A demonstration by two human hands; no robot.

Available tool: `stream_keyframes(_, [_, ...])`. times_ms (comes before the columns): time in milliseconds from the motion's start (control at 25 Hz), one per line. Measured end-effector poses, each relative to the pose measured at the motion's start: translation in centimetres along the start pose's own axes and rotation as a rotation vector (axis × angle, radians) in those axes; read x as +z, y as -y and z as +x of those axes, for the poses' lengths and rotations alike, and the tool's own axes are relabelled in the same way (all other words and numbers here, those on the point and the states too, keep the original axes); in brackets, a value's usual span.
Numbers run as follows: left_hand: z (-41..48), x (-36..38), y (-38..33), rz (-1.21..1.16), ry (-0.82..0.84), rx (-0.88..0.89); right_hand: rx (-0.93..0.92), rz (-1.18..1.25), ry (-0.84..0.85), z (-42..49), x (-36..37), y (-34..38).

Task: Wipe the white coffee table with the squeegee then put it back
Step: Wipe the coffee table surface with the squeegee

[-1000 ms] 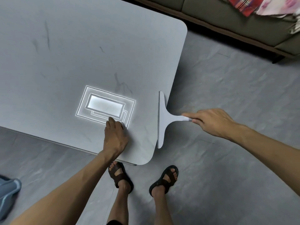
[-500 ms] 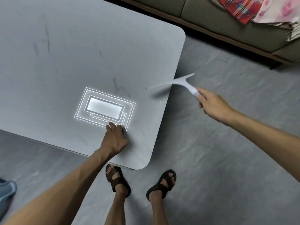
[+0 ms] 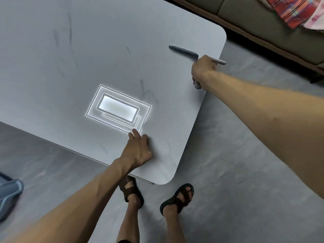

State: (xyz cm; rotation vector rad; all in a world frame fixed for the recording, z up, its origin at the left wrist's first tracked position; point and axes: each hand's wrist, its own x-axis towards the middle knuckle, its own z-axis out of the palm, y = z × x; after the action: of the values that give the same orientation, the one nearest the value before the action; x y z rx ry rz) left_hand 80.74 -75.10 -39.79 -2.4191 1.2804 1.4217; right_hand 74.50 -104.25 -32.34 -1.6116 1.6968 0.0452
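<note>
The white coffee table [image 3: 87, 50] fills the upper left, with faint dark streaks and a bright rectangular light reflection on its top. My right hand [image 3: 204, 67] is closed around the handle of the white squeegee [image 3: 184, 50] near the table's far right corner. The blade lies across the tabletop, reaching left of my hand and past the right edge; the handle end pokes out below my hand. My left hand [image 3: 138, 149] rests flat on the table near its front right corner, fingers spread, holding nothing.
A brown sofa [image 3: 263, 20] with a plaid cloth [image 3: 294, 9] runs along the top right. Grey floor lies right of and below the table. My sandalled feet [image 3: 154, 195] stand by the table's near corner. A blue slipper [image 3: 8, 195] sits at the left edge.
My right hand swung the squeegee from the table's right edge up and over onto the tabletop near the far right corner. My left hand stayed planted on the table.
</note>
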Motion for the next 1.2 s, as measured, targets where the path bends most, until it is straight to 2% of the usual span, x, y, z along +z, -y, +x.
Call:
stream_keyframes(120, [0.0, 0.2, 0.0, -0.01, 0.013, 0.009, -0.092, -0.167, -0.008, -2.5, 1.2, -2.5])
stream_keyframes(200, [-0.1, 0.2, -0.1, -0.017, 0.018, 0.009, -0.259, -0.259, 0.032, -5.1, 1.0, -5.2])
stream_keyframes(280, [-0.3, 0.1, -0.2, -0.017, 0.02, 0.005, -0.342, -0.307, 0.082, -7.2, 0.3, -8.5])
stream_keyframes(600, [-0.3, 0.5, -1.0, 0.072, 0.003, -0.008, -0.404, -0.568, 0.105, -12.1, -4.1, -20.2])
stream_keyframes(840, [0.1, 0.8, -1.0, 0.058, 0.021, -0.043, -0.397, -0.737, 0.102, -14.4, -8.1, -22.9])
stream_keyframes(920, [0.0, 0.8, -0.9, 0.04, 0.028, -0.045, -0.395, -0.684, 0.087, -14.0, -8.7, -21.6])
stream_keyframes(1000, [-0.3, 0.6, -0.7, 0.029, 0.027, -0.034, -0.365, -0.52, 0.06, -12.5, -8.4, -18.9])
stream_keyframes(1200, [0.0, 1.0, -0.2, 0.029, 0.016, -0.011, 0.002, 0.07, 0.006, -6.7, -3.0, -10.8])
